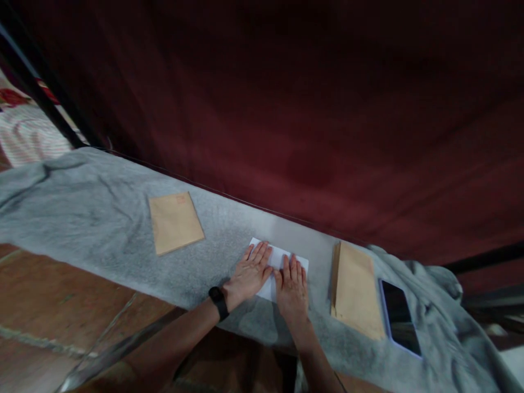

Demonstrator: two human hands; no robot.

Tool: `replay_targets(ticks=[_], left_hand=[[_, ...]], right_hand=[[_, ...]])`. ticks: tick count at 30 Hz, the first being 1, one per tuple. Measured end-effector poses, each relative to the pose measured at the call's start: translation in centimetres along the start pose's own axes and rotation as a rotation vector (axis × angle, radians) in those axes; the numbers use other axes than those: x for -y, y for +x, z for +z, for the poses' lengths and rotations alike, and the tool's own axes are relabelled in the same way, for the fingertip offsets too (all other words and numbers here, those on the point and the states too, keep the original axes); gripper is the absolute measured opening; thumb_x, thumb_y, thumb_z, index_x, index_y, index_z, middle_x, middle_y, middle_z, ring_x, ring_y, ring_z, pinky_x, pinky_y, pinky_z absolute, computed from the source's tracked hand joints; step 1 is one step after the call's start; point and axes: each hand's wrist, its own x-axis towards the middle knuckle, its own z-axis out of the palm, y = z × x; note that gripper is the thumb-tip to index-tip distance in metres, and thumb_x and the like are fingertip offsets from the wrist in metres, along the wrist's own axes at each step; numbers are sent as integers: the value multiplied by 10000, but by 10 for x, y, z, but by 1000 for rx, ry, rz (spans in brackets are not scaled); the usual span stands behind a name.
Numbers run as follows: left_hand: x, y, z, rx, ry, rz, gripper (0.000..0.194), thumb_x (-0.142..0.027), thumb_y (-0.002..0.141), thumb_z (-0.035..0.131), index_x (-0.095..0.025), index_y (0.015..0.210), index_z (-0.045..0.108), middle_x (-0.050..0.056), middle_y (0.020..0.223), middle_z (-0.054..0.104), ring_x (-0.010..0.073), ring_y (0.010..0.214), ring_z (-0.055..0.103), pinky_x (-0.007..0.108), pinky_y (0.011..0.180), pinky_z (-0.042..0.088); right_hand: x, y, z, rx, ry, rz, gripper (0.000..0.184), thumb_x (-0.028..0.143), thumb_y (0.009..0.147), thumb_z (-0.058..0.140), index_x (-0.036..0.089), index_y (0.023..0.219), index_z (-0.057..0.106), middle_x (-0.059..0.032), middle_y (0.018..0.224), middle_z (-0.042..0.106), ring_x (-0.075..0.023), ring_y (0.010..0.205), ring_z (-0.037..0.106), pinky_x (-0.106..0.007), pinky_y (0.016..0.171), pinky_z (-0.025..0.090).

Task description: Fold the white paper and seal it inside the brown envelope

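A white sheet of paper [268, 289] lies on the grey cloth, partly hidden under both hands. My left hand [250, 272] rests flat on its left part, fingers stretched out, a black band on the wrist. On the right part of the paper, my right hand [292, 286] lies palm down with its fingers extended. The two thumbs are close together near the paper's middle. Neither hand grasps anything.
Left of the hands lies a brown envelope [175, 224] with a small red mark. To the right is a stack of brown envelopes [357, 289], with a phone [400, 316] beside it. Grey cloth [110, 218] covers the narrow surface; a dark red curtain [286, 109] hangs behind.
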Motion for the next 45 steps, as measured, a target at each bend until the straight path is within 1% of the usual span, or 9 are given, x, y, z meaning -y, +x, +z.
replay_targets(ticks=[6,9,12,22,28,32,36,39,45], left_hand=[[10,-4,3,-41,56,-77,758,-617,1021,298,-51,1507,433,224,1595,379,319,1503,336,476,1227,269],[15,-6,3,-45,72,-105,775,-617,1020,283,-29,1502,434,236,1580,398,325,1493,356,475,1225,275],[19,-7,1,-56,73,-114,752,-602,1029,252,-62,1530,403,204,1574,426,300,1492,364,472,1226,272],[26,-6,-5,-31,82,-140,697,-552,1040,218,-110,1555,375,187,1554,461,308,1486,374,545,1218,236],[12,4,-8,-51,74,-164,652,-472,1046,242,-59,1513,431,206,1573,422,328,1490,361,545,1230,231],[-11,6,-9,-57,20,-22,577,-390,1051,274,-76,1501,451,163,1594,410,282,1505,340,485,1236,268],[-31,1,-5,9,4,125,533,-238,1018,323,-73,1513,431,149,1590,422,260,1506,339,459,1241,258],[-36,-2,0,43,27,116,547,-172,991,324,-55,1516,423,165,1583,427,261,1504,340,455,1234,258],[-33,-4,6,39,23,111,543,-210,1017,299,-77,1534,402,161,1599,404,248,1511,325,458,1239,234]], right_hand=[[-6,-3,6,-110,-34,32,577,408,1074,302,56,1513,432,-255,1573,403,-329,1455,410,-536,1150,366],[-14,-6,9,-156,-42,24,584,398,1074,311,22,1504,431,-275,1545,433,-337,1457,408,-542,1148,368],[-21,-9,9,-166,-59,27,587,395,1075,311,4,1491,446,-287,1530,447,-344,1441,432,-546,1144,372],[-31,-12,-4,-128,-54,88,581,402,1073,282,43,1493,464,-225,1527,483,-340,1398,481,-530,1149,342],[-31,-7,-8,-104,22,143,582,388,1070,258,59,1517,433,-236,1539,463,-343,1438,430,-578,1166,308],[-18,-1,-14,-68,145,104,591,386,1076,234,70,1564,339,-208,1596,386,-292,1497,345,-534,1184,325],[-3,0,-16,2,225,24,562,352,1082,232,131,1597,265,-157,1623,357,-217,1521,298,-481,1205,329],[1,-3,-12,33,212,19,560,361,1084,238,103,1573,325,-170,1613,371,-223,1515,315,-470,1211,331],[-1,-6,-2,23,137,-56,532,313,1087,230,65,1496,464,-189,1568,442,-261,1488,372,-499,1217,321]])
